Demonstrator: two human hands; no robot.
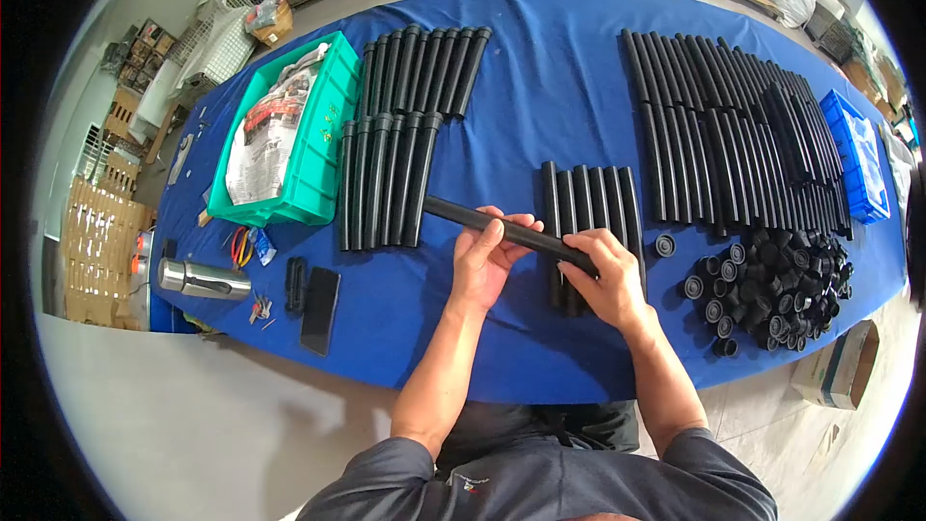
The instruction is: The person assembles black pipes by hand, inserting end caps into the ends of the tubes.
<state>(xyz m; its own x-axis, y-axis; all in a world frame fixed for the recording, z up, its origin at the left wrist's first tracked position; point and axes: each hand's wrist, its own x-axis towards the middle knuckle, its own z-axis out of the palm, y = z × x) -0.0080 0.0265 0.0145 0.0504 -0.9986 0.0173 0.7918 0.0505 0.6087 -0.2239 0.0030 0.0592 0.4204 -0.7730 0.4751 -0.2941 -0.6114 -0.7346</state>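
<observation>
A long black tube [552,244] slants across my front, held off the table in both hands. Around its middle are the fingers of my left hand [482,256], thumb on top. My right hand [610,275] grips the near right end, which its fingers partly hide. Beneath and beyond, a short row of black tubes [581,198] lies on the blue cloth. Left of my hands lie two rows of black tubes with wider collars at their far ends [386,169]. A heap of black round caps [772,294] is to the right, with one loose cap [665,246] beside it.
A green crate [313,150] with newspaper stands at left, a blue bin [871,195] at far right. Many tubes [690,159] lie at right. Near the left edge are a steel bottle [204,280], a phone [320,311] and scissors [240,246].
</observation>
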